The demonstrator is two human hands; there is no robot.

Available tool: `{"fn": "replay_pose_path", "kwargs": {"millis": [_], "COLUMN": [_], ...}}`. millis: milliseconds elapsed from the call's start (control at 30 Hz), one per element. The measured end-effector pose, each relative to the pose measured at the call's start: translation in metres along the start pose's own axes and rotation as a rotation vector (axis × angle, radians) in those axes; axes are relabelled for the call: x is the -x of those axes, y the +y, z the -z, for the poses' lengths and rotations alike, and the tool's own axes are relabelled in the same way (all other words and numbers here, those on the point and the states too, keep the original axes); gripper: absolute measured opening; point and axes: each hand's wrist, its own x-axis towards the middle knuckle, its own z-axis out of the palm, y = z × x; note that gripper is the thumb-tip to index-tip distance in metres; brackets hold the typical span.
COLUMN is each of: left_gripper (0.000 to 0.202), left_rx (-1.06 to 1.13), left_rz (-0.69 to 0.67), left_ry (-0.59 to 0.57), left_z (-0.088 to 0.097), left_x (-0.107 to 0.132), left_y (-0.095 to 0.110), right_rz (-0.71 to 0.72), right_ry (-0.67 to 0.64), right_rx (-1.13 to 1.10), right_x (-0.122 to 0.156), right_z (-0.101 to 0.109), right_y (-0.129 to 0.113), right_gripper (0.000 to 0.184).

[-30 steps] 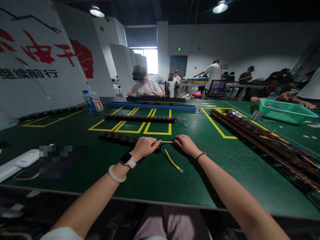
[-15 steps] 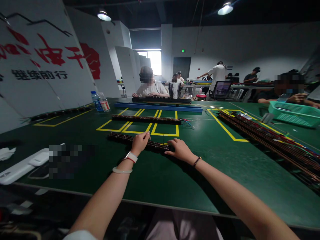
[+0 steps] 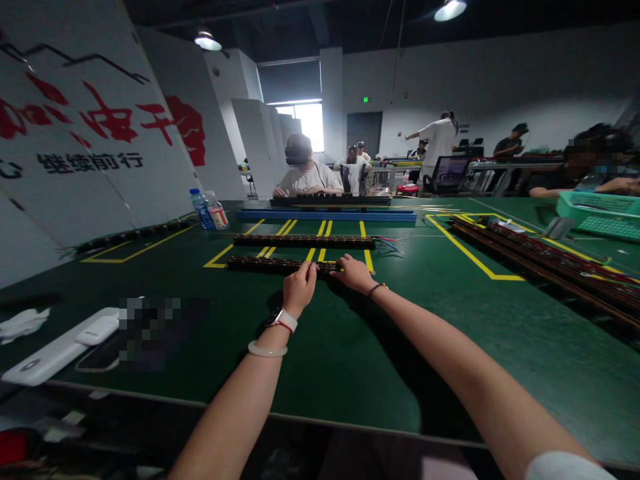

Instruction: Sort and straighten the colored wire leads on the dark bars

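Note:
A long dark wire bundle (image 3: 260, 264), with small light bands along it, lies crosswise on the green table (image 3: 330, 360) over the near yellow tape lines. My left hand (image 3: 299, 289) is closed on it right of its middle, thumb and fingers pinched together. Farther along, at its right end, my right hand (image 3: 356, 273) grips it with bent fingers, which partly cover that end. Just beyond, nearly parallel, lies a second dark wire bundle (image 3: 305, 242) with red and blue wire ends at its right.
Behind stands a blue channel (image 3: 325, 216), with a person across the table. More wire bundles (image 3: 530, 257) and a green basket (image 3: 600, 215) are at the right. Two bottles (image 3: 209, 209), a white device (image 3: 65, 347) and a crumpled tissue (image 3: 24, 325) are on the left.
Both hands have moved the near wire bundle away from me, onto the yellow lines. It was slanted before and now lies closer to parallel with the second bundle. The view has shifted slightly.

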Motion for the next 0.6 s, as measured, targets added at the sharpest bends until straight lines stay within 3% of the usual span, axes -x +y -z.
{"fn": "replay_pose_path", "kwargs": {"millis": [333, 467, 600], "left_gripper": [0.035, 0.034, 0.035], "left_rx": [-0.067, -0.082, -0.088], "left_rz": [-0.002, 0.003, 0.015], "left_ry": [-0.012, -0.033, -0.056], "left_z": [-0.004, -0.003, -0.003], "left_x": [-0.002, -0.002, -0.001], "left_y": [-0.005, -0.004, -0.003], "right_rz": [-0.037, -0.12, -0.179], "right_ry": [0.074, 0.114, 0.222], "right_rx": [0.061, 0.066, 0.073], "right_x": [-0.084, -0.093, -0.089], "right_z": [-0.036, -0.045, -0.045], "right_y": [-0.04, -0.039, -0.02], "right_gripper": [0.042, 0.043, 0.047]}}
